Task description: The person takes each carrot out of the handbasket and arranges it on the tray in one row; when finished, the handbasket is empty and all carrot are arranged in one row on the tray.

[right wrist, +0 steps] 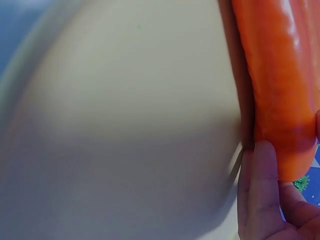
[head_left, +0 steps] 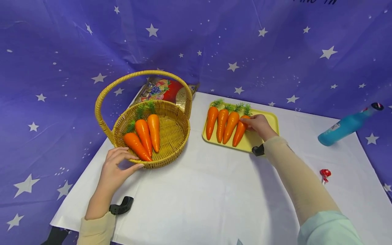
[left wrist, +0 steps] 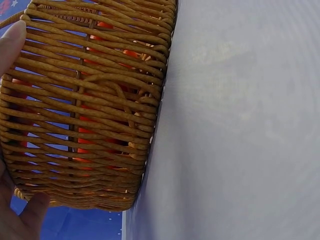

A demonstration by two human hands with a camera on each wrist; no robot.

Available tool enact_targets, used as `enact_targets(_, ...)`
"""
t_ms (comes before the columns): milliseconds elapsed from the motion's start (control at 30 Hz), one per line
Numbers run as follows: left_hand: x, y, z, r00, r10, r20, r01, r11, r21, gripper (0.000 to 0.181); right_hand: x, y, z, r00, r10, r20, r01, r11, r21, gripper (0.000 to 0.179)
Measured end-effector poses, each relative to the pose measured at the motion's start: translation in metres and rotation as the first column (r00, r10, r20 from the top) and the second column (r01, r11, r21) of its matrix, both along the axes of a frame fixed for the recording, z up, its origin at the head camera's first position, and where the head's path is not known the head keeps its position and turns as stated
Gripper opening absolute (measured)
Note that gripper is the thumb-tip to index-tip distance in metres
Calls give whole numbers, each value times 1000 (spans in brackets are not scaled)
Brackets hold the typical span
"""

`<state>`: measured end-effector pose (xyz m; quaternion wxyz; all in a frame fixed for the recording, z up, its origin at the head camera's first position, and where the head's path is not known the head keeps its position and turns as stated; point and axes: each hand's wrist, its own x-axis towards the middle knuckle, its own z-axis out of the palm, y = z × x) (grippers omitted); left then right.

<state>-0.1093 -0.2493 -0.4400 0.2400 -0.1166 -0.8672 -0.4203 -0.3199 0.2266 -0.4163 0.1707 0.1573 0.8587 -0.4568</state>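
My left hand (head_left: 114,170) grips the near left rim of a yellow wicker basket (head_left: 174,157) with a tall arched handle. In the left wrist view, thumb and fingers lie against the woven side (left wrist: 100,107). Three orange carrots (head_left: 143,134) with green tops lie inside the basket, toward its left. On the right, my right hand (head_left: 261,126) pinches the upper end of the rightmost carrot (head_left: 240,133) on a yellow tray (head_left: 271,119). Several carrots lie side by side there, tops away from me. Fingers hold both sides of that carrot (right wrist: 280,95) in the right wrist view.
Behind the basket lies a shiny package (head_left: 166,89) with fruit pictures. A blue bottle (head_left: 346,127) leans at the far right, and a red-wrapped lollipop (head_left: 325,173) lies in front of it. The table (head_left: 196,204) has a white cover; a starry purple cloth hangs behind.
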Motion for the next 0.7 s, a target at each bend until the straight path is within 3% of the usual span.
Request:
enact_targets(200, 0, 0, -1, 1000, -6, -25, 6, 1000, -2, 35, 1, 2, 1, 999, 31, -9, -30, 999, 31, 59)
enact_targets(333, 3, -4, -1, 999, -2, -33, 2, 1000, -1, 35, 3, -3, 6, 991, 124, -51, -117, 987, 112, 63)
enact_targets(533, 0, -2, 0, 1000, -8, 10, 8, 1000, -1, 32, 6, 5, 19, 962, 237, -136, -175, 917, 359, 77)
enact_targets(700, 0, -1, 3, 999, -20, 29, 20, 1000, 3, 30, 16, -4, 42, 918, 304, -253, -185, 895, 406, 71)
